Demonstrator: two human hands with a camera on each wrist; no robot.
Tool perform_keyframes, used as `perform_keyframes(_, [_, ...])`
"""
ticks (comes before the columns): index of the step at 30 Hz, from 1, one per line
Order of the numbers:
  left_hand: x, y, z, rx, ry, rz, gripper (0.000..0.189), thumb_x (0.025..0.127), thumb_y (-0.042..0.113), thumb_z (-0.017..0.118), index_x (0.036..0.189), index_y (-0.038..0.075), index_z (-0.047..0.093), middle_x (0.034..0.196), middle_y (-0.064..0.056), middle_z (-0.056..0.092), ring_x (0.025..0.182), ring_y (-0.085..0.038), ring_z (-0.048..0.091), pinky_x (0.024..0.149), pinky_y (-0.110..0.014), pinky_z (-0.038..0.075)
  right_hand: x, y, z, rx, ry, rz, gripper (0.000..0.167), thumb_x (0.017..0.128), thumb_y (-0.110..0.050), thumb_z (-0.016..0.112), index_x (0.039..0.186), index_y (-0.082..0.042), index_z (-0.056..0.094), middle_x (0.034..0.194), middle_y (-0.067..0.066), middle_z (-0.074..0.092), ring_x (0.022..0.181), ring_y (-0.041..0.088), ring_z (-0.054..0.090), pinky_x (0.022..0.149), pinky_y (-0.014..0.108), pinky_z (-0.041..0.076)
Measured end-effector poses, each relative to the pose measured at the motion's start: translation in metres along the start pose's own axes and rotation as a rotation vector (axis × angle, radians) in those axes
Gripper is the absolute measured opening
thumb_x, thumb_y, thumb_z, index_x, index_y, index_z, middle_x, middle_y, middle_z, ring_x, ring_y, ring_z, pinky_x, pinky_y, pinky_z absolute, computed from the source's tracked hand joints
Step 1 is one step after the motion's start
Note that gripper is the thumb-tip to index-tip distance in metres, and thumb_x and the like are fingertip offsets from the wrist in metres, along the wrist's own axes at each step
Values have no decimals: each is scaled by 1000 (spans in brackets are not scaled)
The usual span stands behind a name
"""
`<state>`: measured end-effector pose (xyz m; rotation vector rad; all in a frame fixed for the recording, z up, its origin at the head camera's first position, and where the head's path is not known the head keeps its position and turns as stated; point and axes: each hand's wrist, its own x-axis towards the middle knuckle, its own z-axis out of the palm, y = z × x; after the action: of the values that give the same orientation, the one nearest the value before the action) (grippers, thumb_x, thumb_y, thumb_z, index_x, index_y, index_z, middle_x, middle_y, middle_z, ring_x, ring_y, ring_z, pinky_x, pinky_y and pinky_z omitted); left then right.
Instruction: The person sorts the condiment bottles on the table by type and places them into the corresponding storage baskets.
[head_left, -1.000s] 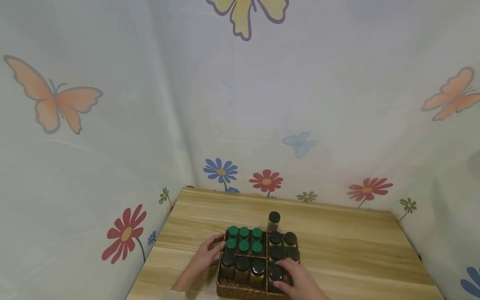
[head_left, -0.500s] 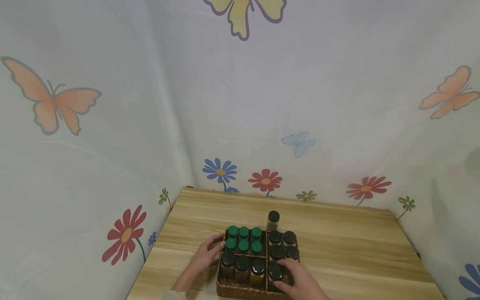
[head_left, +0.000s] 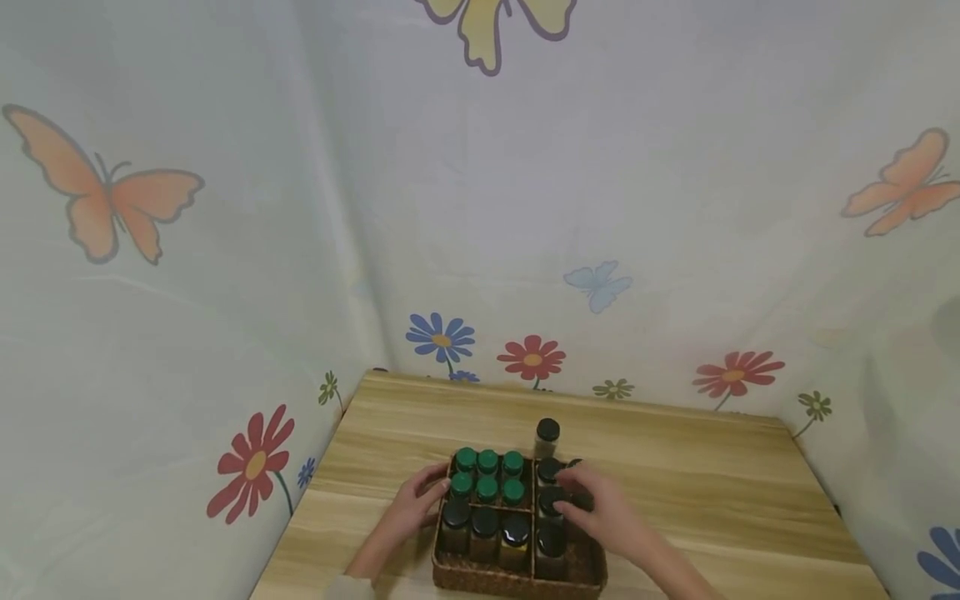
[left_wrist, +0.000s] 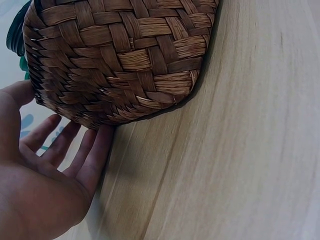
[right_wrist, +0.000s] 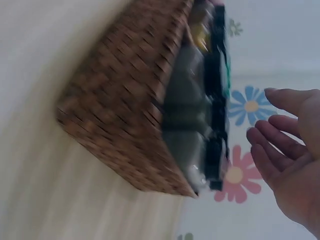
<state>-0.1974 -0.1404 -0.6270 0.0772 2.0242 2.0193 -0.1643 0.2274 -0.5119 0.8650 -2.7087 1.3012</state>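
A woven brown basket (head_left: 517, 582) with divided compartments stands on the table. Its back left section holds several green-capped jars (head_left: 487, 487); taller black-lidded jars (head_left: 484, 533) fill the front left. More black-lidded jars (head_left: 551, 542) are in the right section, partly hidden by my right hand (head_left: 606, 510). That hand hovers above them, fingers loosely bent; in the right wrist view nothing is between thumb and fingers. My left hand (head_left: 411, 507) rests against the basket's left side. The left wrist view has its fingertips at the woven wall (left_wrist: 125, 55), thumb near the rim.
One black-lidded jar (head_left: 547, 438) stands on the wooden table (head_left: 697, 483) just behind the basket. A pale cloth (head_left: 480, 200) printed with butterflies and flowers hangs around the table's back and sides.
My right hand has left the front right jar and moved back over the middle and rear jars of that section. The front jar stays in the basket. My left hand has stayed put.
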Motion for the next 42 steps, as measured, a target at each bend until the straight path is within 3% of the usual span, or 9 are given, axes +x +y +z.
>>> perform_keyframes(4, [1, 0, -1, 5, 0, 9, 60, 109, 38, 62, 156, 4, 48, 161, -27, 43, 136, -39, 56, 96, -52, 61, 18, 7, -7, -146, 182, -74, 31, 89, -7, 86, 118, -2, 74, 108, 10, 74, 98, 28, 71, 83, 46, 63])
perform_keyframes(8, [3, -1, -2, 1, -5, 17, 59, 109, 37, 63, 156, 4, 49, 161, -27, 43, 136, -38, 56, 96, -52, 61, 34, 16, -15, -212, 255, -21, 37, 88, -10, 88, 121, -3, 74, 114, 11, 75, 104, 28, 71, 89, 48, 62])
perform_keyframes(12, [4, -3, -1, -2, -6, 20, 59, 109, 36, 63, 155, 3, 49, 160, -27, 43, 136, -38, 56, 96, -53, 61, 47, 27, -17, -206, 226, 75, 42, 91, -15, 86, 128, -1, 72, 121, 13, 74, 111, 30, 70, 95, 50, 60])
perform_keyframes(18, [3, 0, 0, 16, 4, 13, 59, 108, 38, 63, 155, 4, 50, 159, -25, 45, 136, -38, 56, 96, -53, 61, 67, 49, -5, -215, 192, 128, 48, 90, -14, 86, 131, 4, 69, 125, 19, 71, 115, 37, 68, 95, 54, 59])
perform_keyframes(29, [0, 5, 0, 36, 7, -18, 62, 108, 40, 62, 157, 4, 48, 160, -25, 44, 140, -43, 52, 96, -54, 60, 92, 69, 4, -222, 65, 235, 66, 91, -17, 85, 146, 8, 57, 143, 27, 62, 132, 46, 58, 110, 60, 48])
perform_keyframes(35, [0, 7, 0, 48, 10, -23, 64, 108, 43, 62, 157, 5, 48, 160, -26, 44, 140, -44, 51, 97, -54, 60, 97, 73, 7, -194, 68, 267, 62, 91, -15, 85, 143, 6, 59, 137, 26, 65, 126, 45, 62, 107, 61, 50])
perform_keyframes(42, [-2, 5, 0, 45, 5, -2, 62, 109, 40, 62, 156, 2, 48, 159, -27, 45, 139, -45, 52, 96, -56, 60, 98, 76, 12, -201, 83, 237, 43, 87, -11, 88, 124, 2, 70, 116, 17, 73, 110, 38, 68, 98, 57, 56])
